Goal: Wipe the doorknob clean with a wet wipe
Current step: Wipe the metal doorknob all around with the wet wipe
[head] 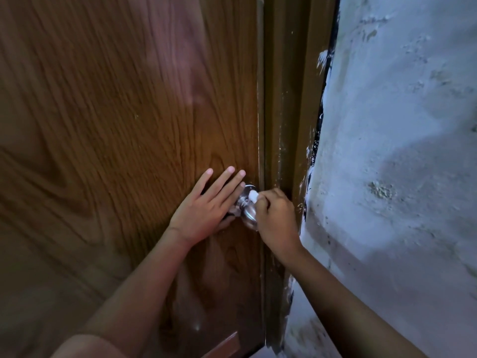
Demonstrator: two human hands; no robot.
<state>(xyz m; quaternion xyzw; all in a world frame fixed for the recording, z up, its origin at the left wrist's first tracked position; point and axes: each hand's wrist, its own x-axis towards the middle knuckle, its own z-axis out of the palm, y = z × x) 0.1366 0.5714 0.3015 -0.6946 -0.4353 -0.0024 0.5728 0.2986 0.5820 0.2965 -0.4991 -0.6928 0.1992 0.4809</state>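
Observation:
A shiny metal doorknob sticks out of the brown wooden door near its right edge. My right hand is closed around a small white wet wipe and presses it against the top of the knob near its neck. Most of the wipe is hidden inside the fist. My left hand lies flat against the door just left of the knob, fingers spread and pointing up, its thumb tucked under the knob.
A dark brown door frame runs vertically right of the door. Beyond it stands a rough, whitish plastered wall with chipped, stained patches along its edge.

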